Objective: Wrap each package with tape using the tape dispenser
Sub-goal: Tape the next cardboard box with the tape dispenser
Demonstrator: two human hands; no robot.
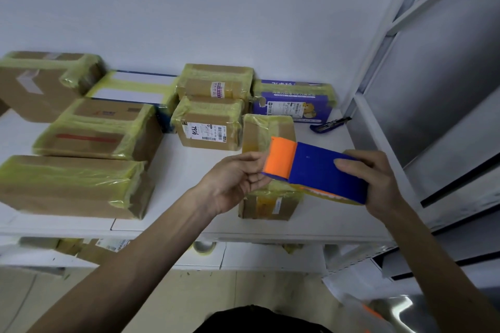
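- Pulling tape here could misfire: the tape dispenser (pixel 322 170) hangs in the air above the small package (pixel 270 205) with nothing bracing it, so the tape may fold or stick to skin.
- Toothed edge underneath could nick a finger, probably.
- Left hand (pixel 238 178): half curled, pinches the orange end.
- Right hand (pixel 378 184): grips the blue body, thumb on top.
- Dispenser is near right over the table (pixel 176 176); other wrapped packages (pixel 208 127) lie left and far.
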